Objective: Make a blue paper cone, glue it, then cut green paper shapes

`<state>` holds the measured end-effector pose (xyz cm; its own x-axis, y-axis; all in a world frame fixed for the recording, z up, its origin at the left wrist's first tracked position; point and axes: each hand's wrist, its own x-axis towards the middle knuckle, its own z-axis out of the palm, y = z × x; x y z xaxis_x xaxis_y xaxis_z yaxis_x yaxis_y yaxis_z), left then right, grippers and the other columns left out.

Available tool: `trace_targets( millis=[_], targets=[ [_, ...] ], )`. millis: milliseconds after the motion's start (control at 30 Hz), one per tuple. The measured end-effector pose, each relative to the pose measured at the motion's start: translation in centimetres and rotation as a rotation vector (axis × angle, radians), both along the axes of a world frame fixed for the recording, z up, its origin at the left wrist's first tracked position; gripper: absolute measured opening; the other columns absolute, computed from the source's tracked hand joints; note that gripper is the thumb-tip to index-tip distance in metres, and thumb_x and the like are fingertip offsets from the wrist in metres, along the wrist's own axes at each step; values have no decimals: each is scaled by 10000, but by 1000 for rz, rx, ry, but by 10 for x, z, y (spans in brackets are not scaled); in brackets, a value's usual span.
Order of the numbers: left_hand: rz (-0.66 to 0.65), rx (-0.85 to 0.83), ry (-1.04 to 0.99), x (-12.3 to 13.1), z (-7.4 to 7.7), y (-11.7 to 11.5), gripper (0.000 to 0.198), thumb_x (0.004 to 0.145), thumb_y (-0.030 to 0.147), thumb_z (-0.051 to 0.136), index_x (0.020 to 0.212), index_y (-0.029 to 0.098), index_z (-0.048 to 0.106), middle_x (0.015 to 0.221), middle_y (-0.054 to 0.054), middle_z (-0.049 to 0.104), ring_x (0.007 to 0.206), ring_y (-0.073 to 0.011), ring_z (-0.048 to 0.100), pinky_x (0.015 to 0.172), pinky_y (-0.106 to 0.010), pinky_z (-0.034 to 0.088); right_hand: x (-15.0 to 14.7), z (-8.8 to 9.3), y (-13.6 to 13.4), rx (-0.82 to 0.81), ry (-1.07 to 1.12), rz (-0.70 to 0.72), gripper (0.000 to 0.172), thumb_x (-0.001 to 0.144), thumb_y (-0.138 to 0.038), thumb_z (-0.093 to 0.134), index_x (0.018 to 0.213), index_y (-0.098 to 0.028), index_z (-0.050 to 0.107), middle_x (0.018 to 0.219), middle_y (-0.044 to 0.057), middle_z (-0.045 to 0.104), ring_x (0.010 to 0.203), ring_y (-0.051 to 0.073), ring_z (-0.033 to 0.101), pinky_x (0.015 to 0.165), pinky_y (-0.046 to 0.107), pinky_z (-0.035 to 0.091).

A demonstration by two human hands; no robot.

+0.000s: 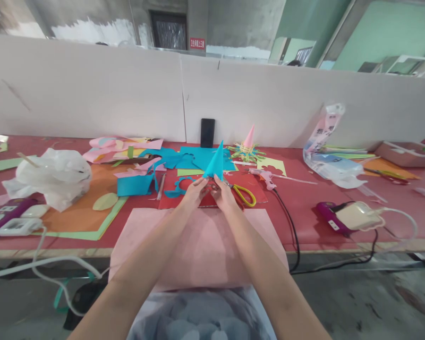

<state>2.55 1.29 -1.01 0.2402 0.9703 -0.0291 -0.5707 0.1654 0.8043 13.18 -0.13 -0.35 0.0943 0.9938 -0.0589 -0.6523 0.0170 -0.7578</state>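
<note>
Blue cone is pointing up at bench center, both hands pinching its base. Going left to right, all relative to cone: purple power strip is sitting far left, nearer the wearer. White bag is lying left, crumpled, partly covering orange sheet. Scrap pile is spreading left and behind; blue strip is lying closer, also left. Left hand is gripping the base's left side, fingers narrow on paper. Phone is leaning upright behind, against the partition. Right hand is gripping the base's right side, fingers narrow too. Yellow-handled scissors are lying just right, near the right hand. Pink cone is standing behind right, on a spiky green-yellow ring. Glue gun is lying right, black cord trailing. Clear packet is resting farther right; pink tray is sitting far right.
</note>
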Motion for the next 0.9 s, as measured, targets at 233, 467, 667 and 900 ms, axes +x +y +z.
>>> trace_targets(
  millis=[233, 467, 667, 900],
  targets=[
    [79, -41, -55, 0, -2, 4, 250, 551, 301, 753, 710, 163, 618, 657, 23, 617, 580, -63, 564, 570, -172, 432, -4, -4, 1, 9, 8, 54, 255, 544, -274, 750, 753, -199, 626, 640, -60, 602, 505, 47, 465, 431, 162, 344],
    [109, 34, 5, 1, 0, 0, 251, 569, 337, 739, 684, 152, 616, 608, 28, 601, 558, -64, 553, 557, -175, 418, -6, -6, 0, 58, -11, 74, 251, 568, -258, 739, 790, -216, 631, 703, -68, 633, 543, 44, 506, 445, 157, 359],
    [47, 112, 47, 4, 3, -2, 279, 534, 295, 762, 754, 153, 668, 728, 4, 655, 638, -89, 577, 630, -205, 441, -3, -5, 1, 42, 40, 27, 186, 594, -264, 727, 740, -209, 626, 720, -38, 654, 566, 73, 554, 462, 176, 405],
    [29, 57, -32, 2, 2, -2, 286, 549, 278, 760, 800, 170, 676, 742, 5, 658, 651, -80, 577, 605, -187, 437, -1, 3, -3, 14, 146, 112, 186, 619, -258, 720, 758, -185, 620, 641, -50, 634, 488, 47, 513, 387, 143, 374]
  ],
)
